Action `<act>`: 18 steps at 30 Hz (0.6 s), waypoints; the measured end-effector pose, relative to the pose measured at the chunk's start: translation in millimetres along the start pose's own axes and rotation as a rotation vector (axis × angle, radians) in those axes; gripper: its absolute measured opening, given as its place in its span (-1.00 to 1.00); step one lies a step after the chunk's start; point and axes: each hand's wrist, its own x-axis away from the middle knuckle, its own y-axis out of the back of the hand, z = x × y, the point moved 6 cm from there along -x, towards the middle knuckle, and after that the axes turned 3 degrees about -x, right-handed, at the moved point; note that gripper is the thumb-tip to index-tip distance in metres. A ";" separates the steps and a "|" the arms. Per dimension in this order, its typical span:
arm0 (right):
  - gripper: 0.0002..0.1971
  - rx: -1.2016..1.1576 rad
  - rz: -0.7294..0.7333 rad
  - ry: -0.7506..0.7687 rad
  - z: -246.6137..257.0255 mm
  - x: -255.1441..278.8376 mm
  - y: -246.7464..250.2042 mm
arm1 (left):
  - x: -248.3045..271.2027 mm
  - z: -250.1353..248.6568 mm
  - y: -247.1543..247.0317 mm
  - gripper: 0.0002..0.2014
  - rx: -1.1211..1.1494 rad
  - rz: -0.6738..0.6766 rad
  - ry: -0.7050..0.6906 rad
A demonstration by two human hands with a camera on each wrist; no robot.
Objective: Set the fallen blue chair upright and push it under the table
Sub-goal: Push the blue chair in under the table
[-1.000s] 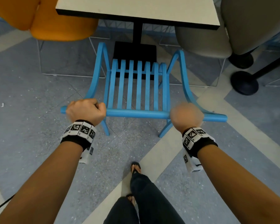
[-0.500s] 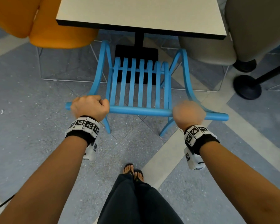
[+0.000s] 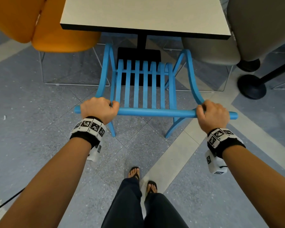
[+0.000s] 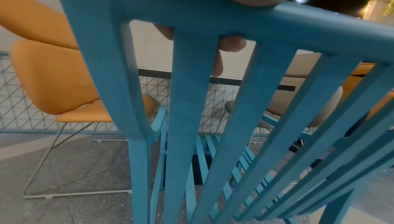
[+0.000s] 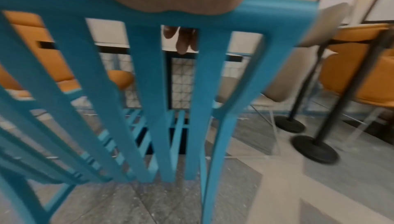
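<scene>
The blue slatted chair (image 3: 145, 89) stands upright on the floor, facing the white table (image 3: 145, 14). Its seat front reaches under the table's near edge, close to the black pedestal. My left hand (image 3: 99, 109) grips the left end of the chair's top rail (image 3: 156, 112). My right hand (image 3: 212, 113) grips the rail near its right end. In the left wrist view my fingers (image 4: 232, 43) curl over the blue chair (image 4: 187, 109) rail between the back slats. The right wrist view shows my fingers (image 5: 183, 40) wrapped behind the blue chair (image 5: 149, 93) rail too.
An orange chair (image 3: 39, 25) stands left of the table and a grey chair (image 3: 247, 35) right of it, both close to the blue chair's arms. Black round stand bases (image 3: 252, 87) sit on the floor at the right. My feet (image 3: 142, 180) stand behind the chair.
The chair has slid forward toward the table, its seat front now under the edge. My right hand has shifted outward along the rail. My feet stepped forward.
</scene>
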 end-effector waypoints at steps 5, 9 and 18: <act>-0.52 0.068 0.004 -0.049 -11.8 0.2 -5.1 | 6.9 0.8 1.0 -0.55 -0.047 0.022 0.032; -0.62 0.034 0.018 -0.046 -4.3 6.1 -7.1 | 17.5 8.9 0.9 -0.57 -0.067 0.016 0.074; -0.56 0.016 0.020 0.001 -1.2 -3.4 -12.9 | 7.0 12.8 4.2 -0.60 -0.083 0.011 0.115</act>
